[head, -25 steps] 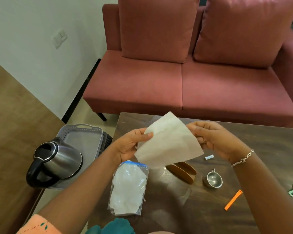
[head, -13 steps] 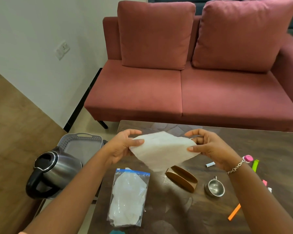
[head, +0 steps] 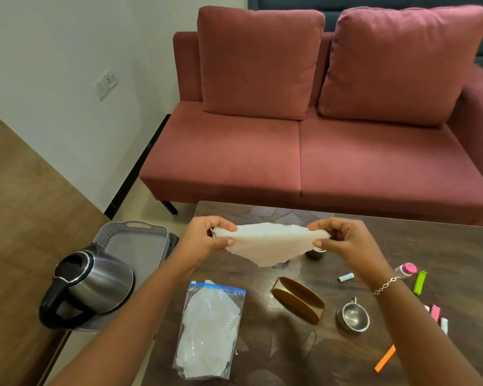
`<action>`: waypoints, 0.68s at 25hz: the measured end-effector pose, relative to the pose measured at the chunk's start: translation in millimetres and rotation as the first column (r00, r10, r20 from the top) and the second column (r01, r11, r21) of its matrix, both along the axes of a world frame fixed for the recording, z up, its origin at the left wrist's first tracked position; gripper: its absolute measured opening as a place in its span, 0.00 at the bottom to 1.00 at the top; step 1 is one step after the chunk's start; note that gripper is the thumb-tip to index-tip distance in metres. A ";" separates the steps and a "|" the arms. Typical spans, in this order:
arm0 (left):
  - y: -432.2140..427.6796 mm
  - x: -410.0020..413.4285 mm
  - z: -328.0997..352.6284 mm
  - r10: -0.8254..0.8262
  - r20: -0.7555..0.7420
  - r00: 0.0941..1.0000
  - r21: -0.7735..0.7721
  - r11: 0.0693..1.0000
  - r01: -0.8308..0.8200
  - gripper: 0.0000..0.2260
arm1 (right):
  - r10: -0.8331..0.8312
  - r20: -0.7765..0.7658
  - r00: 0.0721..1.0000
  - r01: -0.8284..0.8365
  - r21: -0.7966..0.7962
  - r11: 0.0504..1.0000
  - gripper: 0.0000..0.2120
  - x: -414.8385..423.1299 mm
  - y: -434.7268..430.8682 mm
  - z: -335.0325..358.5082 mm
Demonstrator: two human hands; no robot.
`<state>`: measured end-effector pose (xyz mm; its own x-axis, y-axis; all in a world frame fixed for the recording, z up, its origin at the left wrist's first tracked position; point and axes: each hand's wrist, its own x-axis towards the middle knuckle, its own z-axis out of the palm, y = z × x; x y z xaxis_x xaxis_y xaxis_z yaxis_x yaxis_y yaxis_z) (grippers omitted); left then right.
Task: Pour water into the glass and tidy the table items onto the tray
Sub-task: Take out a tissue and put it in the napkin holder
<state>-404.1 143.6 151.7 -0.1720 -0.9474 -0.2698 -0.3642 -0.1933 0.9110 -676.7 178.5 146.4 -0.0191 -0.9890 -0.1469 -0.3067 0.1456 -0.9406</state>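
My left hand and my right hand each pinch one end of a white tissue sheet, held stretched above the dark wooden table. Under it stands a brown napkin holder. A clear zip bag of white tissues lies near the table's left front. A steel kettle with a black handle sits on the grey tray to the left of the table. A small dark cup shows partly behind my right hand.
A small steel cup, a white tube, a pink-capped bottle, green, pink and orange clips lie at the right of the table. A red sofa stands behind it.
The tissue has gone from upright in front of me to folded flatter and stretched between both hands, which have moved farther out over the table. The view has tilted up.
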 end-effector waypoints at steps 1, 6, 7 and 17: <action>0.0 -0.2 -0.3 0.017 0.031 0.999 -0.032 0.999 -0.016 0.07 | -0.026 -0.038 0.999 0.025 -0.036 0.999 0.13 0.9 -0.4 0.1; 0.2 3.9 -7.8 0.022 0.086 0.996 0.016 1.000 -0.024 0.01 | -0.121 0.080 0.989 0.130 -0.125 0.984 0.09 4.5 -1.9 4.2; 1.3 4.1 -10.5 -0.001 0.109 0.994 0.071 0.997 -0.007 0.02 | -0.122 0.117 0.986 0.137 -0.133 0.982 0.08 5.6 -1.6 5.9; 5.3 -52.6 20.1 -0.253 0.155 0.955 -0.284 0.915 0.288 0.22 | 0.091 -0.427 0.900 -0.236 -0.300 0.924 0.07 23.1 -7.4 48.5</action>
